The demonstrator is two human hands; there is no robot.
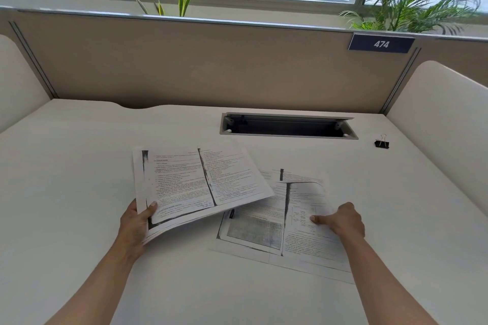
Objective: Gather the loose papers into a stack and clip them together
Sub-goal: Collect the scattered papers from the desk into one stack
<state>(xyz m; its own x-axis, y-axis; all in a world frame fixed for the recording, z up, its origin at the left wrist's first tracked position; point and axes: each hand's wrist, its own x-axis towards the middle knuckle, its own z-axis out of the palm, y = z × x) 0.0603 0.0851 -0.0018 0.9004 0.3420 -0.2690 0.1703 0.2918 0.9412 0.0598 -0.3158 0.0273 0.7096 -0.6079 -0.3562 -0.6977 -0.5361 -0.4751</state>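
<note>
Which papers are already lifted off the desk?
The bundle gripped by the left hand, tilted above the desk. The other sheets lie flat, touched by the right hand.

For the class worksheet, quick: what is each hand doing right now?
Left hand: holds a paper stack, thumb on top.
Right hand: touches a sheet on the desk; whether it grips cannot be told.

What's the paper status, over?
Left hand grips raised printed white sheets. Right hand: thumb on flat printed sheets, white desk. Black metal binder clip untouched, far right. Nothing blocking.
</note>
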